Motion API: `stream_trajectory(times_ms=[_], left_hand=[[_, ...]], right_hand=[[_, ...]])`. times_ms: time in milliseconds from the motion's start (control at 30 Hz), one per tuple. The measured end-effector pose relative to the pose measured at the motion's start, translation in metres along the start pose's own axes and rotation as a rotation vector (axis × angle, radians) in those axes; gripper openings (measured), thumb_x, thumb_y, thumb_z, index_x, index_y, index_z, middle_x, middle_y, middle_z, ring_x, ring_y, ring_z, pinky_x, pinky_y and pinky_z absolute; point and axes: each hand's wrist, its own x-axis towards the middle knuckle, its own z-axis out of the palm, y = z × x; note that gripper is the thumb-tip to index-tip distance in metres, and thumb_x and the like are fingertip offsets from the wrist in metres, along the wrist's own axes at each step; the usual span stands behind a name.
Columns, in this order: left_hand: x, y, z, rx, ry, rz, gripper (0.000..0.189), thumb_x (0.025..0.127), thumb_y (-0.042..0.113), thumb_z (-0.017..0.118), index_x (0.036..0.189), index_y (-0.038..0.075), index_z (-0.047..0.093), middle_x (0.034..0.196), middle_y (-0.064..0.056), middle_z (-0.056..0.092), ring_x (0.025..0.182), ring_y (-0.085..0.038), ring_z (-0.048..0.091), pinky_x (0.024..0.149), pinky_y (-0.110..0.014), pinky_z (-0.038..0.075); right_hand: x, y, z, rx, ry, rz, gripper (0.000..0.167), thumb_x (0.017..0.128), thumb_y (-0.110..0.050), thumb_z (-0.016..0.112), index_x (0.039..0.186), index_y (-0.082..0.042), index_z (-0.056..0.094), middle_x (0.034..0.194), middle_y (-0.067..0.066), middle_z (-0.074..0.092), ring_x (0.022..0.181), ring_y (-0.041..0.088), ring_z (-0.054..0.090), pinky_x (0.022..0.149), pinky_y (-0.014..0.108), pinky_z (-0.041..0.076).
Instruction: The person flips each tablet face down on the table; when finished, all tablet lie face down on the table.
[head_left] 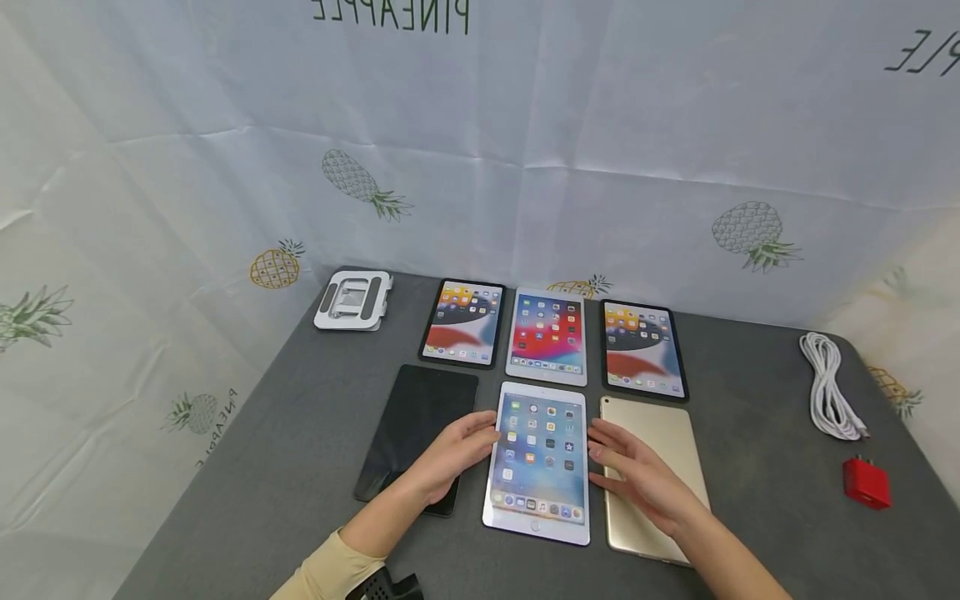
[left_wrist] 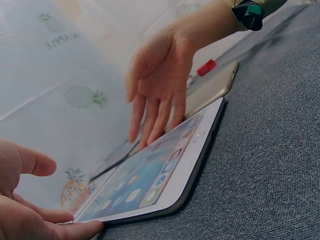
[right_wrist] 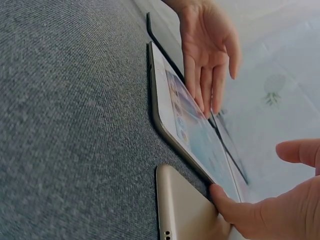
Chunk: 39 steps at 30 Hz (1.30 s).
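A white tablet [head_left: 536,467] with a lit screen of app icons lies face up on the grey table, between both hands. The fingers of my left hand [head_left: 459,454] are nearly straight and touch its left edge; that hand reaches over a dark tablet [head_left: 420,408] with a black screen. On the other side, my right hand [head_left: 637,475] extends over a gold tablet [head_left: 663,425] lying back up. In the right wrist view, a fingertip of the right hand [right_wrist: 275,205] rests at the white tablet's edge. Neither hand curls round anything.
Behind lie a black-framed tablet [head_left: 462,323], another white tablet [head_left: 547,336] and a second black-framed one [head_left: 643,348], all lit. A white folding stand [head_left: 371,312] sits back left. A coiled white cable [head_left: 825,387] and red power adapter [head_left: 867,482] lie right.
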Motion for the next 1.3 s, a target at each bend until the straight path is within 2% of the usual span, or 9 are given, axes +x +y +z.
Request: stream_trajectory(times_ms=[467,600,733,833,933,1133,1300], left_hand=[[-0.001,-0.002,0.000,0.055,0.013,-0.016,0.056,0.100,0.016,0.053,0.144,-0.012,0.034,0.146,-0.028,0.038,0.136,-0.036,0.039,0.109,-0.047,0.033],[-0.002,-0.003,0.001,0.108,0.031,-0.014,0.055,0.099,0.017,0.056,0.144,-0.010,0.037,0.145,-0.026,0.041,0.135,-0.036,0.038,0.110,-0.050,0.032],[-0.003,-0.005,0.003,0.188,0.034,0.019,0.054,0.098,0.018,0.059,0.142,-0.008,0.041,0.144,-0.024,0.043,0.136,-0.037,0.036,0.110,-0.053,0.031],[-0.004,-0.006,0.004,0.256,0.021,0.042,0.052,0.097,0.019,0.060,0.141,-0.004,0.046,0.146,-0.021,0.042,0.137,-0.038,0.034,0.110,-0.055,0.028],[-0.005,-0.004,0.007,0.306,-0.006,0.053,0.050,0.097,0.022,0.060,0.140,-0.001,0.049,0.150,-0.020,0.037,0.139,-0.037,0.031,0.111,-0.054,0.028],[-0.006,0.000,0.011,0.351,-0.073,0.069,0.051,0.097,0.023,0.059,0.141,0.001,0.048,0.155,-0.023,0.025,0.140,-0.038,0.030,0.110,-0.049,0.030],[-0.008,0.004,0.017,0.402,-0.106,0.072,0.050,0.097,0.027,0.059,0.141,0.005,0.049,0.156,-0.023,0.023,0.140,-0.040,0.030,0.109,-0.052,0.032]], right_hand=[[-0.003,0.001,0.005,-0.071,0.050,-0.005,0.071,0.098,-0.015,0.058,0.153,-0.001,0.016,0.156,0.024,0.021,0.138,0.043,0.030,0.100,0.044,0.045],[-0.002,0.001,0.004,-0.067,0.055,-0.016,0.071,0.097,-0.015,0.058,0.152,0.001,0.017,0.154,0.025,0.024,0.135,0.041,0.036,0.101,0.044,0.044],[-0.001,0.002,0.002,-0.053,0.050,-0.016,0.068,0.096,-0.012,0.060,0.151,0.003,0.022,0.152,0.026,0.029,0.126,0.032,0.048,0.101,0.040,0.045],[-0.001,0.002,0.004,-0.054,0.051,-0.021,0.068,0.094,-0.011,0.062,0.150,0.003,0.026,0.148,0.024,0.035,0.117,0.025,0.054,0.097,0.035,0.047],[-0.001,0.003,0.006,-0.076,0.053,-0.045,0.071,0.093,-0.012,0.065,0.150,0.000,0.026,0.138,0.022,0.045,0.108,0.023,0.058,0.090,0.032,0.051],[-0.002,0.003,0.011,-0.149,0.020,-0.109,0.073,0.093,-0.014,0.065,0.150,-0.004,0.021,0.120,0.019,0.056,0.098,0.025,0.064,0.080,0.037,0.057],[-0.005,0.000,0.014,-0.210,0.075,-0.142,0.070,0.092,-0.010,0.065,0.149,-0.004,0.025,0.110,0.018,0.059,0.090,0.026,0.066,0.072,0.037,0.058]])
